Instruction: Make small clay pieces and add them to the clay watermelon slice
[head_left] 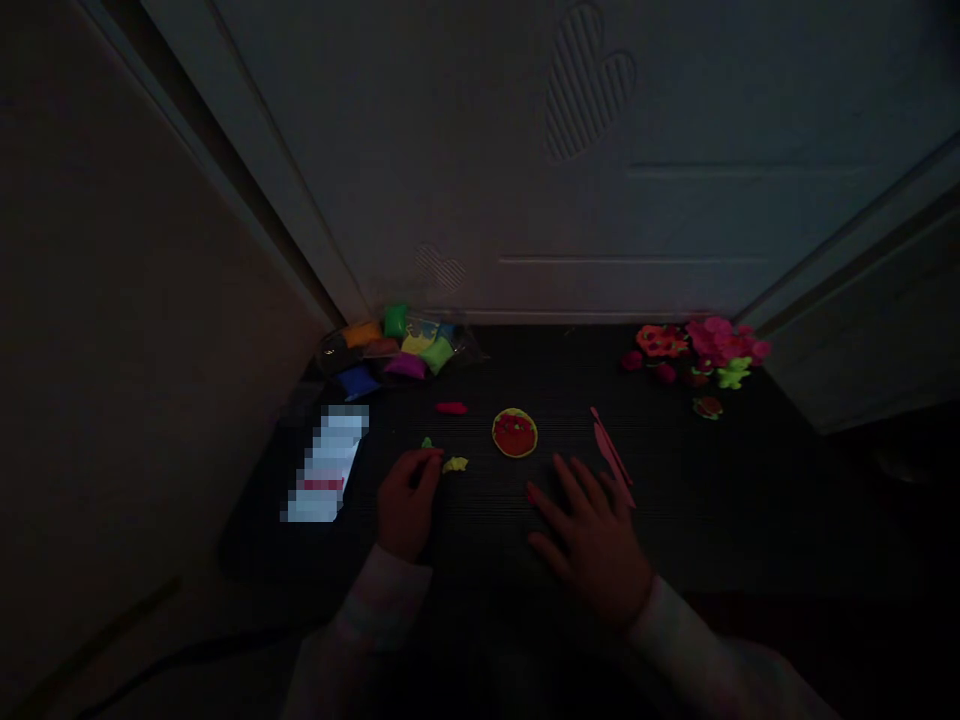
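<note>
My left hand [409, 505] is closed in a pinch, with a bit of red clay [433, 452] showing at the fingertips. Just beyond it lies a small green clay piece [427, 442], and to its right a yellow clay strip [455, 465]. My right hand [592, 535] rests spread out on the dark table, a tiny red clay bit [531, 492] at its index fingertip. Between and beyond the hands sits a round clay disc [514, 434], red with a yellow rim and green and dark red dots. A red clay roll [451, 408] lies to its left.
Pink modelling tools [611, 450] lie beside my right fingers. A lit phone [328, 465] is at the left. Bags of coloured clay [409, 345] stand at the back left, several clay flowers [724, 342] at the back right. A white panel [480, 200] rises behind the table.
</note>
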